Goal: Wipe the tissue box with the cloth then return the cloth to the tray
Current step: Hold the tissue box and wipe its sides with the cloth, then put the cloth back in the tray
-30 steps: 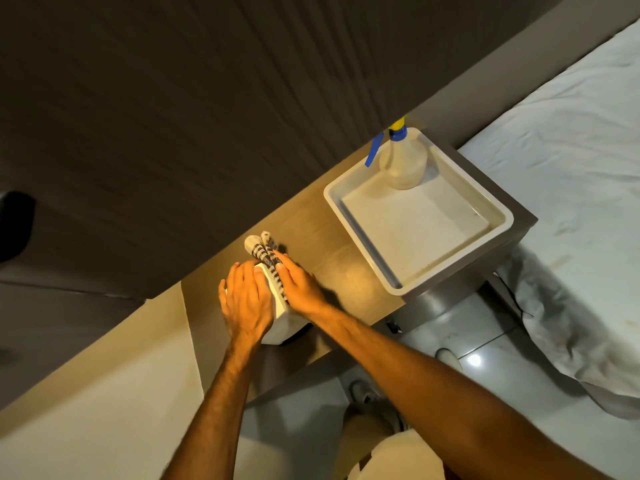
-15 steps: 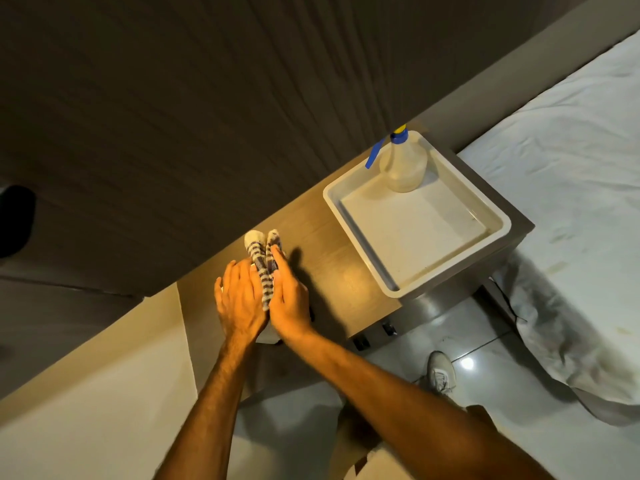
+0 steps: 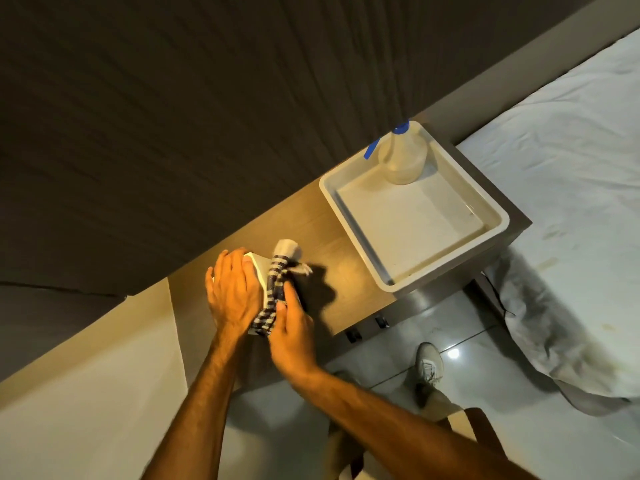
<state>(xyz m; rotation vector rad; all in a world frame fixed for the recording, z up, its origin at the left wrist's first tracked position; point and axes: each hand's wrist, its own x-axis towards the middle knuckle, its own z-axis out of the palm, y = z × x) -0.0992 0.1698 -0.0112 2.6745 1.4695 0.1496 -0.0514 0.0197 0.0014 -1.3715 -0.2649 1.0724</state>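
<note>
A wooden shelf [image 3: 332, 237] is mounted along the dark wall. A white tray [image 3: 356, 216] is set at its right end, with a spray bottle [image 3: 403, 157] stood in the far corner. The tissue box [image 3: 259, 268] is placed left of the tray and is steadied by the flat, spread left hand [image 3: 233, 292]. The striped cloth [image 3: 275, 289] is draped over the box and gripped by the right hand [image 3: 292, 336].
</note>
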